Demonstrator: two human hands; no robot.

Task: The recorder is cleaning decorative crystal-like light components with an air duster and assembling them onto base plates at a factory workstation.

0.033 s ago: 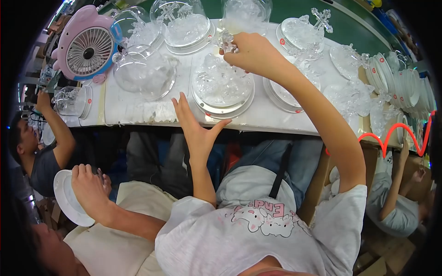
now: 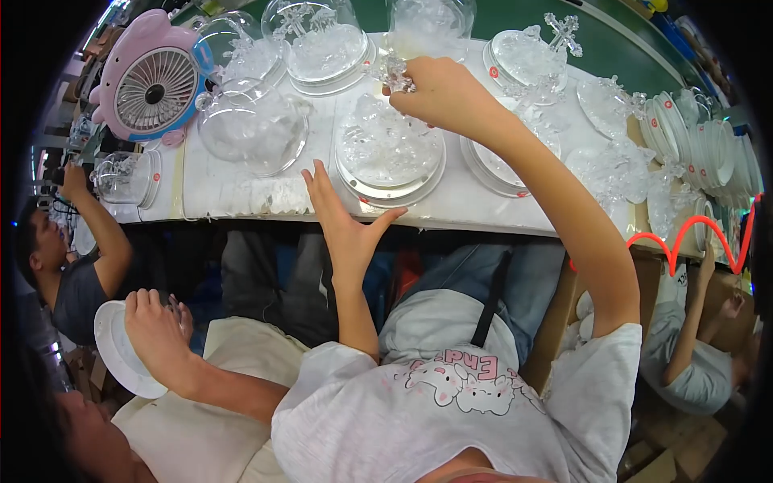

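So, pink fan [image 2: 155, 94] on the left, then a clear dome [image 2: 254, 129]; left grip [image 2: 346, 241] empty, spread wide beside the round base [image 2: 394, 195]; clear ornament [image 2: 394, 72] pinched in the right grip [image 2: 449, 92] near its far rim; stacked white plates [image 2: 715, 157] rightmost.

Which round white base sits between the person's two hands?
The central base, heaped with clear pieces. The left hand is at its near left, the right hand at its far right; no other base lies between.
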